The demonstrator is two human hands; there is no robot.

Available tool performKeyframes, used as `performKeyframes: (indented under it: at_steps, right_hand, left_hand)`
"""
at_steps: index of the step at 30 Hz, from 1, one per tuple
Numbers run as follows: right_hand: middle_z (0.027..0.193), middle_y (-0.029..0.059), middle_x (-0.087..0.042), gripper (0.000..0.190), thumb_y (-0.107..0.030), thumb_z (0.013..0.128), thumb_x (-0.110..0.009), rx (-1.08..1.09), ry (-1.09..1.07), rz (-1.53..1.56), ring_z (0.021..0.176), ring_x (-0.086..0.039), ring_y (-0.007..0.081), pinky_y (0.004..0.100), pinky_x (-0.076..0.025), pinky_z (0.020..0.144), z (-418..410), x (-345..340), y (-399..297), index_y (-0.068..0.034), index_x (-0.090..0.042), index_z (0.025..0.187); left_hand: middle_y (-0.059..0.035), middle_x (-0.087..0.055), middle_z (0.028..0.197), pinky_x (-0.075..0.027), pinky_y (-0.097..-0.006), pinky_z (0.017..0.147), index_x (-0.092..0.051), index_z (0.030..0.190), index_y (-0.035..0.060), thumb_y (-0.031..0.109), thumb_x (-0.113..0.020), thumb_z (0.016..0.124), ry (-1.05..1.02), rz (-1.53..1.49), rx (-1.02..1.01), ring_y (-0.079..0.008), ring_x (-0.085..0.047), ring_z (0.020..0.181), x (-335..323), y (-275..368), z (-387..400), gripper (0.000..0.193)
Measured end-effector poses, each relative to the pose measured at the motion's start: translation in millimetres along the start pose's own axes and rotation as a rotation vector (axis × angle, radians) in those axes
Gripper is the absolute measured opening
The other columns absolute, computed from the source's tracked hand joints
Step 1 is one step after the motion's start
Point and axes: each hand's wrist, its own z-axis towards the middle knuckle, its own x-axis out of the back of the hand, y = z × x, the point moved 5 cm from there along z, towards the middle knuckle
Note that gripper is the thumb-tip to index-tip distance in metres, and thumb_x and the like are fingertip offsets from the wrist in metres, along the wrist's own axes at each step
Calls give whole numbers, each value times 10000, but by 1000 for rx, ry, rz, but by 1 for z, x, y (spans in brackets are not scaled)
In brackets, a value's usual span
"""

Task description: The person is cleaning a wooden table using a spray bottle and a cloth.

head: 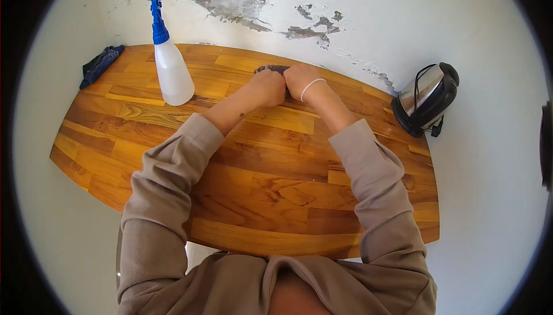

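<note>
Both my hands meet near the back edge of a wooden worktop (276, 142). My left hand (268, 88) is closed on a dark cloth (274, 68), most of which is hidden beneath the fists. Against it, my right hand (301, 80), with a white band at the wrist, grips the same cloth. A translucent white spray bottle (173, 73) with a blue trigger head stands upright to the left of my hands.
A crumpled dark blue cloth (101, 66) lies at the back left corner. At the right edge is a steel and black electric kettle (425, 99) with its cord. Behind the worktop rises a white wall (367, 8) with peeling plaster.
</note>
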Motion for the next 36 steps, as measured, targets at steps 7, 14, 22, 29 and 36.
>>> performKeyframes:
  at_steps: [7, 14, 22, 29, 36]
  right_hand:
    - [989, 150, -686, 239, -145, 872, -474, -98, 111, 62, 941, -652, 327, 418, -524, 813, 34, -17, 17, -88, -706, 887]
    - [999, 155, -688, 252, -144, 866, -484, -104, 137, 96, 947, -658, 310, 398, -527, 810, -20, -25, 10, -85, -726, 904]
    - [850, 200, -671, 162, -77, 797, -522, 164, 49, 83, 788, -664, 333, 404, -541, 699, -222, 13, -25, -7, -663, 837]
    - [926, 253, -648, 325, -39, 793, -524, 182, 74, 175, 786, -649, 371, 411, -541, 675, -270, 18, -10, 117, -570, 1074]
    - [812, 205, -648, 174, -44, 726, -595, -15, 39, 206, 808, -619, 399, 484, -505, 697, -185, -21, 72, -4, -642, 889]
  left_hand:
    - [-164, -692, 962, -531, -394, 787, -719, 869, 54, 153, -530, 818, 125, -46, 130, -298, -668, 908, -20, -27, 41, 220]
    - [-168, -690, 980, -532, -397, 799, -720, 892, 48, 167, -552, 802, 68, -1, 30, -309, -665, 927, -11, 11, 7, 224]
    - [-161, -697, 961, -531, -390, 775, -702, 921, 12, 168, -584, 799, -250, 31, -330, -306, -669, 910, 47, 161, -117, 231]
    - [-172, -683, 1014, -538, -371, 748, -588, 1111, -74, 119, -560, 821, -362, 24, -521, -290, -669, 918, 53, 208, -116, 349]
    - [-182, -681, 1010, -527, -386, 795, -661, 1030, -24, 122, -534, 826, -257, -38, -296, -305, -659, 950, 29, 179, -16, 281]
